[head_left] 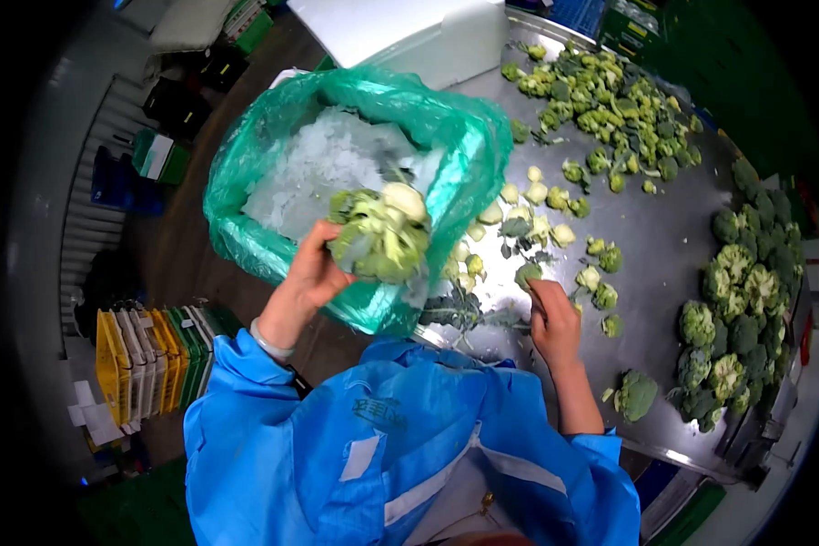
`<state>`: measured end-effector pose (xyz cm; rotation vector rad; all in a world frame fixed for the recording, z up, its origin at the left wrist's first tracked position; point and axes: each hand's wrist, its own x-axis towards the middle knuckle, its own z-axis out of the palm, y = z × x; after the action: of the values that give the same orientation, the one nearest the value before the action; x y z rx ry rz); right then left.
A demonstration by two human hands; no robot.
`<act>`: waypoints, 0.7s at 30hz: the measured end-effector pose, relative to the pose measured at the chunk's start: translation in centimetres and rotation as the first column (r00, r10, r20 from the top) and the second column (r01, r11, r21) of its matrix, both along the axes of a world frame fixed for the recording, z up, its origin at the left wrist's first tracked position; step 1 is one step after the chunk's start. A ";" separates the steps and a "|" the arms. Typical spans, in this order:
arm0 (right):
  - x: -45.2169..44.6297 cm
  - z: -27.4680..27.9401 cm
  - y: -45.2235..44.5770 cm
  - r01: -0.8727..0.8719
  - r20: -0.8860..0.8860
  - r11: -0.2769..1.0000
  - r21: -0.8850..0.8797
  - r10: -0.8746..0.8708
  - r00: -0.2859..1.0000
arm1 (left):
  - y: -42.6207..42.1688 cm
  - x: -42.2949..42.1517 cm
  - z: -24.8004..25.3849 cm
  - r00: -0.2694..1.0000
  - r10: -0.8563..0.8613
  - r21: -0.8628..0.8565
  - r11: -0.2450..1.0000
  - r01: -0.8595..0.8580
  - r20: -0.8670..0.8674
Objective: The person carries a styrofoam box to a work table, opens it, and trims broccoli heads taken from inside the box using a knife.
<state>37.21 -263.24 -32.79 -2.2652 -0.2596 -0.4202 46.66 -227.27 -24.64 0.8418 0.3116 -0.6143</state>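
Observation:
A broccoli head (382, 237), its pale cut stem facing up, is held in my left hand (311, 273) over the near right part of a green plastic liner (237, 182). Crushed ice (323, 164) fills the lined box. My right hand (553, 318) is above the metal table (655, 237), its fingers closed at a small green floret (528, 273). Around it lie loose florets (607, 296) and leaves (455, 309). Farther right on the table is a single broccoli head (636, 395).
A white foam box (419, 36) stands beyond the liner. Many cut florets (619, 114) cover the table's far side, and whole broccoli heads (742, 309) are heaped along its right edge. Yellow and green crates (159, 359) stand at the lower left.

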 end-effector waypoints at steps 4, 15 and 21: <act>0.2 4.3 0.8 -0.102 0.078 0.956 -0.277 0.128 0.989 | -4.7 -3.4 0.1 0.991 -0.066 0.078 0.994 0.075 -0.114; -1.2 1.9 3.9 -0.064 -0.030 0.934 -0.352 0.057 0.998 | -9.2 -8.3 -0.8 0.953 -0.185 0.145 0.964 0.224 -0.240; -2.9 -4.9 2.0 -0.170 -0.625 0.876 -0.452 -0.175 0.761 | -8.2 -10.0 -2.0 0.995 -0.076 0.340 0.939 0.051 0.060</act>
<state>34.32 -261.26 -37.69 -2.7425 0.0158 0.5231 36.61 -235.46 -26.61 1.2074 0.3300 -0.5974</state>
